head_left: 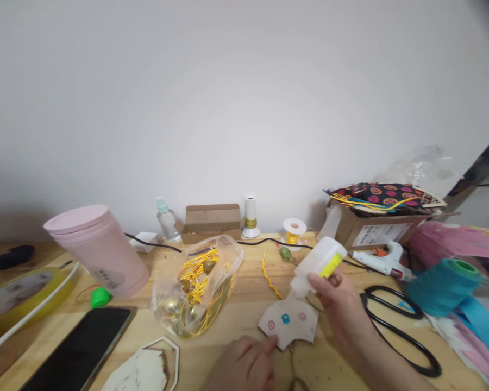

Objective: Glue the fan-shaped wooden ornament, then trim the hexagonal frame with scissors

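Note:
My right hand (340, 304) is closed around a white squeeze bottle with a yellow label (318, 264), tilted so its nozzle points down onto a small tan fan-shaped piece (288, 325) with pink and blue squares. My left hand (244, 364) rests at the lower edge of that piece, fingertips pressing it to the wooden table (248, 282), fingers curled. A yellow cord (269, 277) lies just behind the piece.
A clear bag of gold bells and yellow cord (198, 285), a pink cup (100, 250), a green cap (101, 297), a phone (79, 350), black scissors (403, 326), a glue gun (385, 260), a teal thread spool (444, 285), and cardboard boxes (375, 228) crowd the table.

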`<state>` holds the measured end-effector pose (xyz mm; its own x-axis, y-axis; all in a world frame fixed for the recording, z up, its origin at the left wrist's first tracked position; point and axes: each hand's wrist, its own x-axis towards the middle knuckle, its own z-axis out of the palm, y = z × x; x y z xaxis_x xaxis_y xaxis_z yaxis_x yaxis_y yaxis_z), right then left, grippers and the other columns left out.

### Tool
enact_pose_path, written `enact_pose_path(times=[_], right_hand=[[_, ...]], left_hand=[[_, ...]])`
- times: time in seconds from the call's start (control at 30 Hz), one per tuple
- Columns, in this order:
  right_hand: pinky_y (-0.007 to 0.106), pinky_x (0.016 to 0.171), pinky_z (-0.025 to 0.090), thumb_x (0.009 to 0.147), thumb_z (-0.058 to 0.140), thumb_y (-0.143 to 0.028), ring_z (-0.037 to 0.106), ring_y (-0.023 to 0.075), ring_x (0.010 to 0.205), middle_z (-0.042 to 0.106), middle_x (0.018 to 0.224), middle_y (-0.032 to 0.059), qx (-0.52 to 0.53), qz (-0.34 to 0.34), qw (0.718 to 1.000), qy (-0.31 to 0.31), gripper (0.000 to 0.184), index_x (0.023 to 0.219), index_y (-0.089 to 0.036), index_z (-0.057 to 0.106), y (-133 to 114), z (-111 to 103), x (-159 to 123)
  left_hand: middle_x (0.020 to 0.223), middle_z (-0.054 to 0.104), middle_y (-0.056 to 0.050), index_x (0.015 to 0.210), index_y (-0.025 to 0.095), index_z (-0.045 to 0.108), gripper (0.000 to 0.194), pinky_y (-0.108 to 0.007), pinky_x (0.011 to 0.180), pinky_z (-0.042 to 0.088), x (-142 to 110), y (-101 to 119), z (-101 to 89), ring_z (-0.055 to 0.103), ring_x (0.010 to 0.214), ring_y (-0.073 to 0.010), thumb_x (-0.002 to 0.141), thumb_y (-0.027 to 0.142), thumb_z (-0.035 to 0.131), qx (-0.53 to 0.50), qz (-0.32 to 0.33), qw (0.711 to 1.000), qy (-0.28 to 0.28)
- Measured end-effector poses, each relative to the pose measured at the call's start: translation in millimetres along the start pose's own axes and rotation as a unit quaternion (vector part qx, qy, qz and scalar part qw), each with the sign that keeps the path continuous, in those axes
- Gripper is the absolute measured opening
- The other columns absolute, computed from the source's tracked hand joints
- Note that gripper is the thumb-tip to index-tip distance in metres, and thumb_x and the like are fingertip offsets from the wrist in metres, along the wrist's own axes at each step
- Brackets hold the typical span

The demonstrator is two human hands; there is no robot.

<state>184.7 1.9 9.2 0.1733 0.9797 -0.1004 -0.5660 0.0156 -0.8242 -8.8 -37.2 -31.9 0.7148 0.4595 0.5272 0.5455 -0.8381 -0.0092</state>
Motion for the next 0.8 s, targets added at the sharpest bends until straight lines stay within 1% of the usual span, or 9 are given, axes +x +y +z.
enact_pose_path(times=[0.03, 0.1, 0.17, 0.2, 0.33, 0.43, 0.57, 0.67, 0.8], right_hand=[[0.020, 0.055, 0.052, 0.050, 0.080, -0.019, 0.062, 0.0128, 0.060, 0.070, 0.069, 0.0006, 0.053, 0.014, 0.998, 0.014, 0.032, 0.076, -0.016, 0.061, -3, -3, 4], [0.019, 0.057, 0.053, 0.050, 0.079, -0.020, 0.064, 0.0129, 0.064, 0.070, 0.071, -0.0001, 0.101, 0.030, 0.994, 0.026, 0.033, 0.077, -0.018, 0.060, -8, -10, 13], [0.020, 0.056, 0.054, 0.051, 0.079, -0.021, 0.065, 0.0134, 0.064, 0.070, 0.069, -0.0005, 0.121, 0.040, 0.992, 0.028, 0.034, 0.078, -0.018, 0.060, -11, -18, 18], [0.020, 0.056, 0.054, 0.052, 0.078, -0.021, 0.065, 0.0138, 0.064, 0.070, 0.069, -0.0001, 0.131, 0.045, 0.990, 0.028, 0.033, 0.079, -0.018, 0.059, -12, -21, 20], [0.022, 0.058, 0.055, 0.058, 0.075, -0.020, 0.066, 0.0153, 0.068, 0.071, 0.074, 0.0019, 0.153, 0.055, 0.987, 0.021, 0.030, 0.082, -0.018, 0.059, -10, -25, 21], [0.022, 0.058, 0.055, 0.062, 0.073, -0.020, 0.066, 0.0142, 0.067, 0.071, 0.077, 0.0011, 0.157, 0.059, 0.986, 0.010, 0.028, 0.086, -0.018, 0.059, -8, -24, 19], [0.018, 0.057, 0.054, 0.063, 0.072, -0.022, 0.065, 0.0121, 0.067, 0.070, 0.079, 0.0002, 0.156, 0.063, 0.986, 0.002, 0.025, 0.084, -0.017, 0.060, -9, -22, 17], [0.017, 0.054, 0.052, 0.063, 0.073, -0.024, 0.065, 0.0116, 0.067, 0.071, 0.080, -0.0007, 0.155, 0.064, 0.986, 0.004, 0.024, 0.082, -0.018, 0.061, -12, -20, 15], [0.017, 0.052, 0.051, 0.064, 0.071, -0.025, 0.064, 0.0127, 0.068, 0.071, 0.080, 0.0005, 0.149, 0.075, 0.986, 0.006, 0.021, 0.081, -0.017, 0.062, -15, -19, 12]], left_hand=[[0.090, 0.071, -0.002, 0.077, 0.018, 0.056, 0.006, -0.020, 0.057, 0.053, 1, 0, -2.1, 0.064, 0.064, -0.0130, 0.078, 0.016, 0.050, -0.009, -0.005, 1.000, 0.008], [0.090, 0.071, -0.001, 0.076, 0.020, 0.055, 0.006, -0.020, 0.064, 0.053, 3, -1, -8.1, 0.065, 0.070, -0.0127, 0.077, 0.015, 0.051, -0.051, -0.028, 0.998, 0.011], [0.092, 0.071, -0.001, 0.075, 0.022, 0.054, 0.009, -0.019, 0.069, 0.052, 7, -2, -15.4, 0.065, 0.079, -0.0121, 0.077, 0.013, 0.051, -0.103, -0.083, 0.991, 0.004], [0.094, 0.070, -0.001, 0.076, 0.022, 0.055, 0.011, -0.019, 0.071, 0.052, 9, -3, -18.6, 0.064, 0.083, -0.0123, 0.076, 0.013, 0.050, -0.123, -0.124, 0.985, -0.007], [0.101, 0.066, -0.005, 0.072, 0.022, 0.059, 0.013, -0.033, 0.079, 0.052, 19, -6, -22.3, 0.060, 0.096, -0.0189, 0.077, 0.016, 0.049, -0.162, -0.288, 0.943, -0.039], [0.104, 0.063, -0.007, 0.071, 0.022, 0.061, 0.012, -0.040, 0.084, 0.048, 26, -8, -15.4, 0.057, 0.101, -0.0219, 0.077, 0.021, 0.051, -0.192, -0.348, 0.916, -0.051], [0.108, 0.061, -0.006, 0.071, 0.022, 0.061, 0.012, -0.043, 0.088, 0.045, 31, -11, -5.7, 0.056, 0.102, -0.0214, 0.078, 0.025, 0.051, -0.223, -0.383, 0.895, -0.050], [0.108, 0.061, -0.005, 0.071, 0.022, 0.061, 0.013, -0.043, 0.087, 0.045, 32, -12, -2.5, 0.055, 0.102, -0.0216, 0.078, 0.027, 0.051, -0.222, -0.382, 0.895, -0.056], [0.104, 0.062, -0.006, 0.071, 0.022, 0.062, 0.012, -0.041, 0.085, 0.046, 31, -10, -1.3, 0.057, 0.099, -0.0211, 0.077, 0.026, 0.052, -0.201, -0.368, 0.905, -0.069]])
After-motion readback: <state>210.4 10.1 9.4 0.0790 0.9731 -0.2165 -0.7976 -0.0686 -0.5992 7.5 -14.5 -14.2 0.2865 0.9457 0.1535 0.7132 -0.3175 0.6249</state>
